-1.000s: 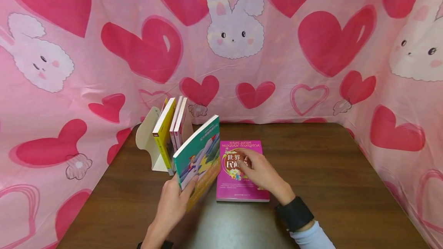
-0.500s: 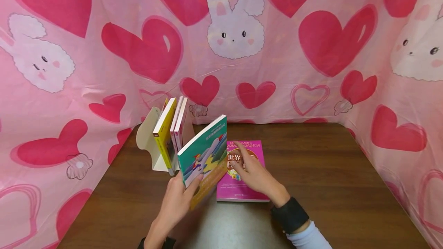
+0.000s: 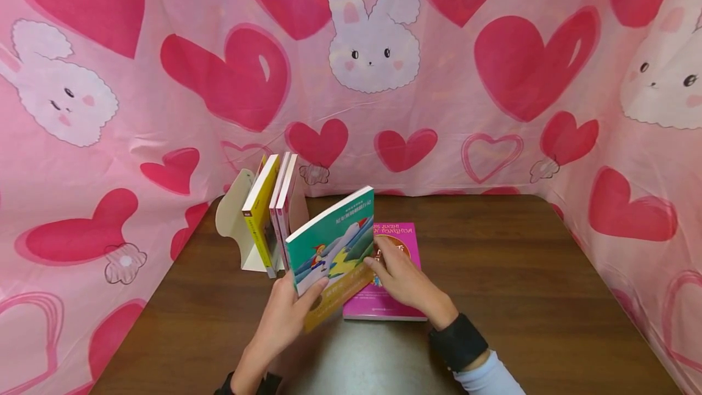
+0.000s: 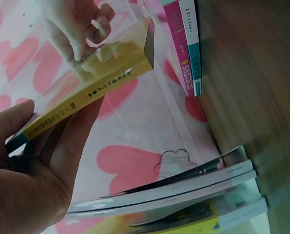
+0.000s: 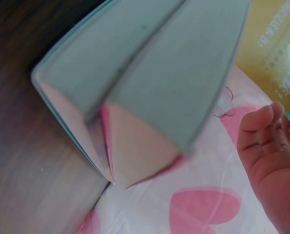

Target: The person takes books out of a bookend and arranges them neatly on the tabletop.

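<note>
A paperback book [image 3: 334, 249] with a green top, a painted scene and a gold lower part is held tilted above the table. My left hand [image 3: 285, 309] grips its left side, thumb on the front cover. The gold spine [image 4: 91, 90] faces the left wrist camera. My right hand [image 3: 408, 279] is at the book's right edge, thumb over the cover and fingers passing behind it. Curled fingers of this hand show in the right wrist view. Behind lies a magenta book [image 3: 384, 306], partly hidden; the left wrist view shows a white-and-teal book [image 4: 191, 44] beneath it.
On the left, a cream bookend [image 3: 233, 209] stands with several upright books, among them a yellow book [image 3: 259, 218] and slim pink books [image 3: 282, 212]. Pink cloth [image 3: 455, 157] with hearts and rabbits surrounds the brown wooden table [image 3: 521, 285].
My left hand has carried the green-and-gold book rightward and turned its cover more to the front. My right hand has shifted slightly left and met the book's edge. The magenta book stays put.
</note>
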Demonstrator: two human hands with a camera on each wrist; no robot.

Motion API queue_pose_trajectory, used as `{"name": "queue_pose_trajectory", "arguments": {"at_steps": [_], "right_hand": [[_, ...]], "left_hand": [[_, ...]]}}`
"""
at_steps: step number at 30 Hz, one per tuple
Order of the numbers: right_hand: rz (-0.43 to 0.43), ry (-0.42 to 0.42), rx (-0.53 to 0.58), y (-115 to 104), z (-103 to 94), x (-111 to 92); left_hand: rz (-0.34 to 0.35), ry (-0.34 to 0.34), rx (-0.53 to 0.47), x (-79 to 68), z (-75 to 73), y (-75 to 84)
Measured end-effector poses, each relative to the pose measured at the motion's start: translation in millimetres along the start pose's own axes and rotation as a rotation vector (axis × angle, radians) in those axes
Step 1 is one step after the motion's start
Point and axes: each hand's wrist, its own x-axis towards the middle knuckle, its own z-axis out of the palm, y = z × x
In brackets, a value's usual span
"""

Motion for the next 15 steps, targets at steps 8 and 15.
{"name": "queue_pose_trajectory", "arguments": {"at_steps": [8, 15], "right_hand": [[-0.008, 0.016, -0.019, 1, -1.0, 1], [0.008, -0.019, 0.030, 2, -1.3, -1]], "left_hand": [[-0.033, 0.053, -0.048, 5.7, 5.7, -5.6], [0.029, 0.128, -0.076, 10.4, 12.2, -9.3]]}}
